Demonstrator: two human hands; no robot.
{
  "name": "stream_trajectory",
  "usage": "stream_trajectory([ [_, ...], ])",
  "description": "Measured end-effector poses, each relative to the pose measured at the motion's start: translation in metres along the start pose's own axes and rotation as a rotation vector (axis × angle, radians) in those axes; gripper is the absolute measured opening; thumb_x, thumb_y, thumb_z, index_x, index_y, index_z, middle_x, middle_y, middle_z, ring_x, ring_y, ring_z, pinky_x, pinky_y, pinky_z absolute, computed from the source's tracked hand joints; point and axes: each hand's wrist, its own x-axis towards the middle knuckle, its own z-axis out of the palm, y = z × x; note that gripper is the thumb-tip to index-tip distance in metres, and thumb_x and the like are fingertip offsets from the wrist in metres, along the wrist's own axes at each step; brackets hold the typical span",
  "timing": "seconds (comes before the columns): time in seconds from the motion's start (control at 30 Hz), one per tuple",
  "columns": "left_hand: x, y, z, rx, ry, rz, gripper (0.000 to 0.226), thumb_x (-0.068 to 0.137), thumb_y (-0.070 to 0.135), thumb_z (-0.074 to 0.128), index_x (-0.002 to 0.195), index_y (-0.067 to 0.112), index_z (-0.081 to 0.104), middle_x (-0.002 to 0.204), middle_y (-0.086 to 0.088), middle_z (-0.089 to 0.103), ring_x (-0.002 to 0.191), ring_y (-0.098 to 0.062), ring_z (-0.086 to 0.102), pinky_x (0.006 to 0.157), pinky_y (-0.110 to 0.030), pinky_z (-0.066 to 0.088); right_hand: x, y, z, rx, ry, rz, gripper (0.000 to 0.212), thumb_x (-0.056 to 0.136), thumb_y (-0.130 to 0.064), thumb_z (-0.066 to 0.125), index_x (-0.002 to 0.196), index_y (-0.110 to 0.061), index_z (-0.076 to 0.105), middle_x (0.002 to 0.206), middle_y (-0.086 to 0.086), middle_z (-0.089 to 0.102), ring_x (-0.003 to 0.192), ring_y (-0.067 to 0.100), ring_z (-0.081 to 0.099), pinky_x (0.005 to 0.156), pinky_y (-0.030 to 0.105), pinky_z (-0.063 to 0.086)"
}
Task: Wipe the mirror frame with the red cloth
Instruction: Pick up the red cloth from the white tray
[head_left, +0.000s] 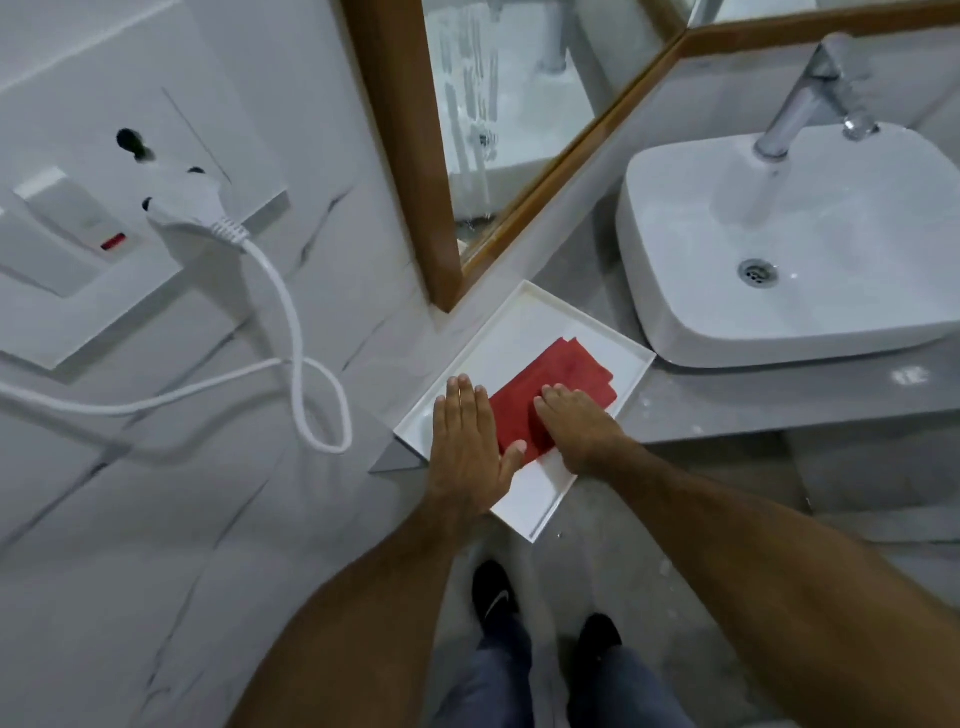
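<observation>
Folded red cloth lies in white rectangular tray, centre frame, on grey tabletop; my left hand flat, thumb on cloth; right hand pressing it, nothing gripped; I'd pinch folds together, lift toward brown wooden mirror frame, upper centre.

Walls: pale grey marble-look tiles with thin dark veins, on the left.
Socket panel: a white switch plate with a small red mark, set in the wall.
Plug: a white plug sits in the socket; its white cord loops down the wall.
Table: a grey stone top under the basin.
Basin: a white, rounded-square sink resting on the table, drain visible.
Tap: a chrome faucet leaning over the sink.
Floor: grey, speckled with pale spots.
Light: soft, even, cool.
</observation>
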Motion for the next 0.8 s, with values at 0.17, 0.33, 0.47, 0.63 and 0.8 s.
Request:
stream_trajectory([
  [0.17,0.019,-0.008,0.012,0.051,0.024,0.010,0.097,0.092,0.072,0.021,0.156,0.004,-0.005,0.165,-0.019,-0.010,0.151,-0.037,-0.012,0.125,-0.050,0.003,0.025,-0.004,0.007,-0.088,0.026,-0.054,0.064,0.092,-0.040,0.068,0.143,-0.012,0.042,0.148,0.014,0.048,0.136,0.033,0.047,0.119,0.050,0.033],
  [0.33,0.012,-0.011,0.001,-0.016,0.132,-0.016,0.089,0.091,0.064,0.043,0.151,0.000,0.030,0.161,-0.021,0.023,0.150,-0.040,0.019,0.123,-0.052,0.020,0.037,-0.005,-0.009,0.066,0.090,-0.012,0.027,0.098,-0.034,0.059,0.114,-0.014,0.067,0.112,0.009,0.071,0.102,0.028,0.067,0.094,0.042,0.054],
  [0.47,0.014,-0.011,-0.029,0.119,0.160,-0.027,0.090,0.091,0.070,0.028,0.153,0.004,0.028,0.161,-0.020,0.021,0.149,-0.042,0.019,0.121,-0.054,0.018,0.038,0.010,-0.058,0.519,0.143,0.312,0.020,0.084,-0.021,0.056,0.096,-0.021,0.071,0.095,0.003,0.074,0.092,0.028,0.068,0.084,0.038,0.055],
  [0.63,0.028,-0.001,-0.099,0.181,0.340,0.077,0.093,0.093,0.072,0.024,0.154,0.002,0.020,0.164,-0.022,0.010,0.152,-0.040,0.009,0.125,-0.051,0.005,0.028,0.041,-0.126,1.642,0.247,0.647,0.018,0.083,-0.022,0.056,0.087,-0.009,0.069,0.079,0.008,0.067,0.078,0.028,0.062,0.068,0.033,0.051],
  [0.8,0.067,0.026,-0.230,0.325,0.583,0.130,0.094,0.094,0.068,0.030,0.151,-0.006,0.022,0.160,-0.030,0.014,0.151,-0.043,0.010,0.123,-0.055,0.003,0.011,0.069,-0.226,1.935,0.033,0.371,0.042,0.080,-0.020,0.079,0.112,0.003,0.067,0.113,0.021,0.071,0.109,0.036,0.066,0.104,0.052,0.049],
])
